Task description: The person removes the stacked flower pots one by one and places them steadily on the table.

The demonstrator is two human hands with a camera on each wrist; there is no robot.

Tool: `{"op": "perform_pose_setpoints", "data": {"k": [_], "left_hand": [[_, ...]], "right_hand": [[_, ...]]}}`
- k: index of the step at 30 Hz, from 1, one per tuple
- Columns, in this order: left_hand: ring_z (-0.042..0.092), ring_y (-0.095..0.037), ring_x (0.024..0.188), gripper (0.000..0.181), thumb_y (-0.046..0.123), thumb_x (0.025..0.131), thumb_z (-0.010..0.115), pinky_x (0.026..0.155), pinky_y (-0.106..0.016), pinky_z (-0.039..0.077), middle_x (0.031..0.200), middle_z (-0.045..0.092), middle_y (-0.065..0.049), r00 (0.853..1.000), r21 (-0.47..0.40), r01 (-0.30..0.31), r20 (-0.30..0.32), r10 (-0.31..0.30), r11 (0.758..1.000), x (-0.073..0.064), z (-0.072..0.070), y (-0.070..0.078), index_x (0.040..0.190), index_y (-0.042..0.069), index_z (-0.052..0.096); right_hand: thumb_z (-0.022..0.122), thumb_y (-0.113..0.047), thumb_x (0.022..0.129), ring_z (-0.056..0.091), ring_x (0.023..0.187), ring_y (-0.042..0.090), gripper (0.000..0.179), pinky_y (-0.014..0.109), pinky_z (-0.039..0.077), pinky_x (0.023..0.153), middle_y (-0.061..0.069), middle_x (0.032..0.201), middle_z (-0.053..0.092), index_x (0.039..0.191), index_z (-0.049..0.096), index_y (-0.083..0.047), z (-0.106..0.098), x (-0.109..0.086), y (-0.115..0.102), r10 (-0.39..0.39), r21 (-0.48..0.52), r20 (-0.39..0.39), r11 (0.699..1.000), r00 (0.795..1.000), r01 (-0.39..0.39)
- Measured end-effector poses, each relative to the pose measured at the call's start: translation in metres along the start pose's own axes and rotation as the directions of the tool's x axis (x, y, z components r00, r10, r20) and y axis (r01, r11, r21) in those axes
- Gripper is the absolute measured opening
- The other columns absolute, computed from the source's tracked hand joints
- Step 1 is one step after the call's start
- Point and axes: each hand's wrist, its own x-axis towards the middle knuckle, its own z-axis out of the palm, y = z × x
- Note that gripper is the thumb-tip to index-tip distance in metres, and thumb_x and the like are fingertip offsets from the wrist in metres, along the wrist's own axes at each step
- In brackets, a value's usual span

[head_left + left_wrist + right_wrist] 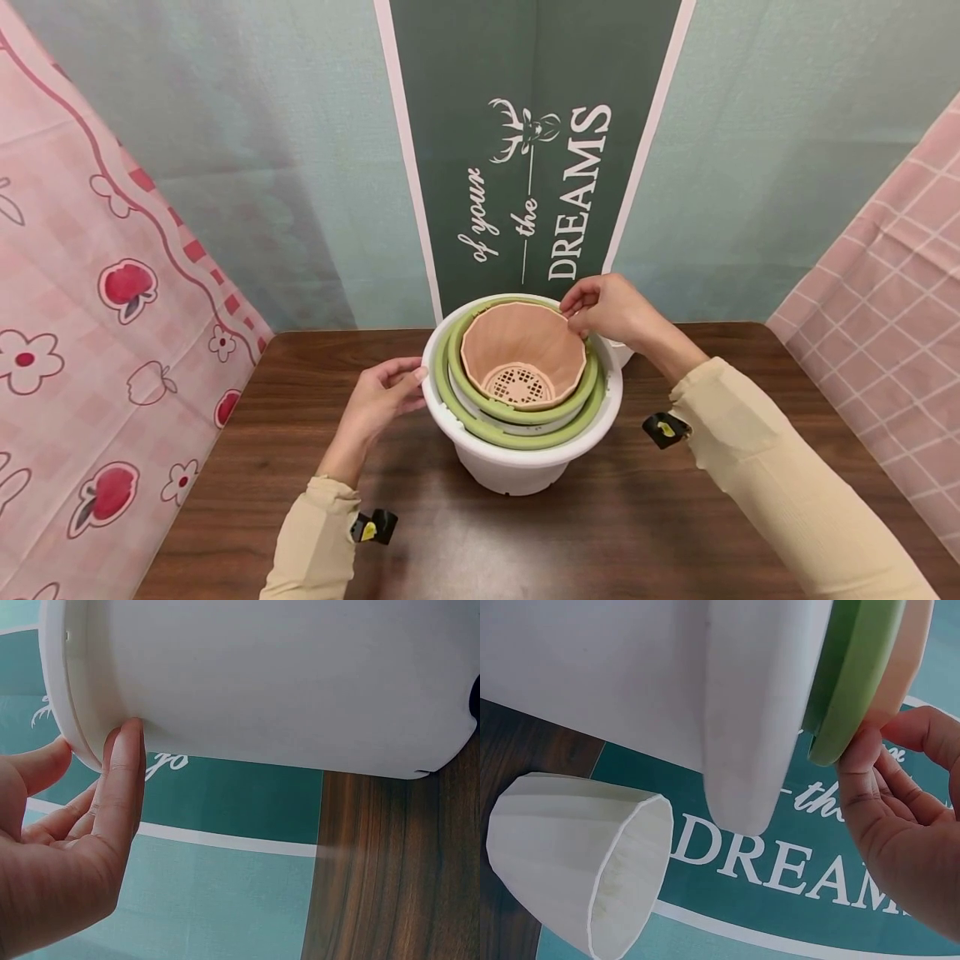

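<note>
A wide white plant pot (pixel 510 471) stands upright on the table, with green-rimmed pots (pixel 517 435) nested inside it. Innermost sits a faceted peach pot (pixel 517 333) with a latticed bottom. My left hand (pixel 381 398) holds the white pot's rim at its left side; in the left wrist view the thumb is on the rim and fingertips press the wall beneath. At the upper right, my right hand (pixel 611 310) pinches the peach pot's rim between thumb and fingers, close against the green rim (pixel 855 690).
Behind the stack on the right, a smaller white faceted pot (pixel 570 847) stands on the brown wooden table (pixel 300 467). A green cloth with white lettering (pixel 525 150) hangs at the back. Pink patterned cloths (pixel 97 333) hang at both sides.
</note>
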Motion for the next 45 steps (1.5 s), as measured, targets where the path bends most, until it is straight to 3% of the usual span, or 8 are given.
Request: {"op": "perform_pose_setpoints", "data": {"k": [20,45], "left_hand": [[0.064,-0.018,0.082,0.033,0.009,0.089,0.06,0.079,-0.042,0.053,0.101,0.061,-0.019,1.0,0.012,0.009,-0.008,-0.009,1.0,0.0,-0.001,-0.001,0.117,-0.008,0.054],[0.064,-0.016,0.081,0.033,0.008,0.09,0.058,0.078,-0.042,0.053,0.099,0.061,-0.018,1.0,-0.011,0.008,0.004,-0.007,1.0,0.001,-0.001,-0.001,0.117,-0.008,0.053]], "right_hand": [[0.059,0.009,0.075,0.055,0.059,0.013,0.02,0.033,0.054,0.063,0.007,0.071,0.057,0.094,0.058,0.012,-0.006,-0.004,-0.004,0.022,0.094,0.005,0.995,1.0,-0.022],[0.059,0.009,0.076,0.056,0.056,0.011,0.022,0.024,0.054,0.059,0.001,0.065,0.059,0.097,0.054,0.016,-0.025,-0.008,-0.02,0.064,0.17,-0.016,0.984,0.998,-0.06]]}}
